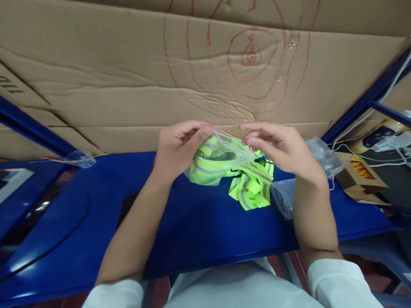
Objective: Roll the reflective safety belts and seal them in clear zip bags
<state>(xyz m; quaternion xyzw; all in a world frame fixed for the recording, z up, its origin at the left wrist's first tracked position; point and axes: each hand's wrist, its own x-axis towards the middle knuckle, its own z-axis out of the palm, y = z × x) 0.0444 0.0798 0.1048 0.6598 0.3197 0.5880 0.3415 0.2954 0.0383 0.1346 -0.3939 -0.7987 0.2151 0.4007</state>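
While the left hand [184,148] closes its thumb and bent fingers on one end of the mouth of a clear, thin plastic bag [223,160], the right hand [278,146] is at the other end, its fingers partly spread and loosely bent. The right thumb and fingertips meet the bag's edge, though whether they pinch it cannot be told. Between the two hands, the mouth is drawn out into a slanting line, lower toward the right.

Inside the bag lies neon yellow-green fabric with grey stripes [206,168]. Matching neon straps with grey stripes [252,188] lie in loose folds outside it, on the shiny blue tabletop [203,224], just beside the bag and below the right hand. A flat, clear plastic bag [284,197] lies beside those straps, partly behind the right forearm, and a crumpled, clear plastic bag [325,157] sits farther right, near an opened brown cardboard box [360,178].
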